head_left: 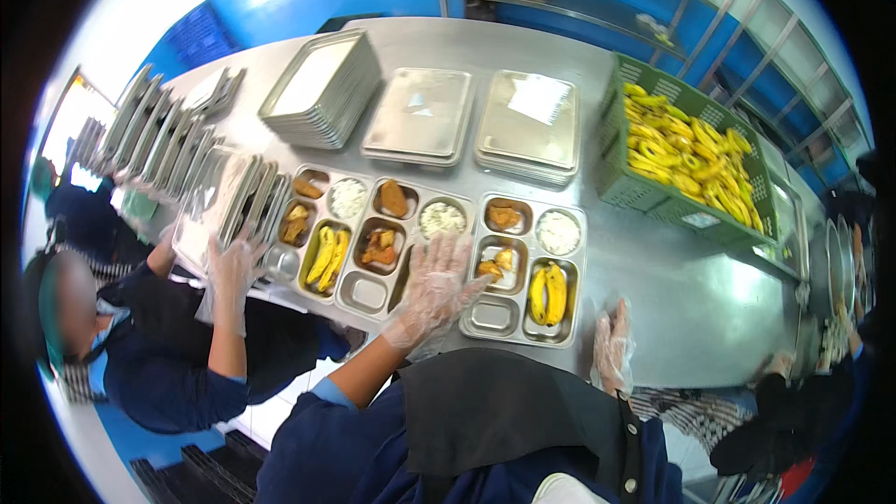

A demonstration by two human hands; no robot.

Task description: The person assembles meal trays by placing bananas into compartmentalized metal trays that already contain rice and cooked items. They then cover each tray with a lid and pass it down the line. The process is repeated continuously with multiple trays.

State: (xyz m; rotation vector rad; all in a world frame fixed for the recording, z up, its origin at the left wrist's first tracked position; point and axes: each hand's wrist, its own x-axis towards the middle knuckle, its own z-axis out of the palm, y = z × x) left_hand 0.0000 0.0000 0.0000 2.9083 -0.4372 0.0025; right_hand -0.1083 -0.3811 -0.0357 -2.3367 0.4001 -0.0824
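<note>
My left hand [432,285], in a clear plastic glove, lies flat with stretched fingers over the middle metal compartment tray [364,291], covering its lower right section. Rice [441,218] and browned food pieces [380,247] show in that tray. To its right, a second compartment tray [490,316] holds rice, browned pieces and yellow bananas [548,294]; the thumb of my left hand reaches its left edge. A third compartment tray [282,262] on the left has similar food and bananas. My gloved right hand [612,352] rests open at the table's front edge, with nothing in it.
Covered trays [420,112] and stacked trays [529,121] stand behind, beside a tall tray pile [322,89]. A green crate [686,201] of bananas sits at right. At left, a co-worker's gloved hand [231,271] is by upright trays [245,196]. Another person works far right.
</note>
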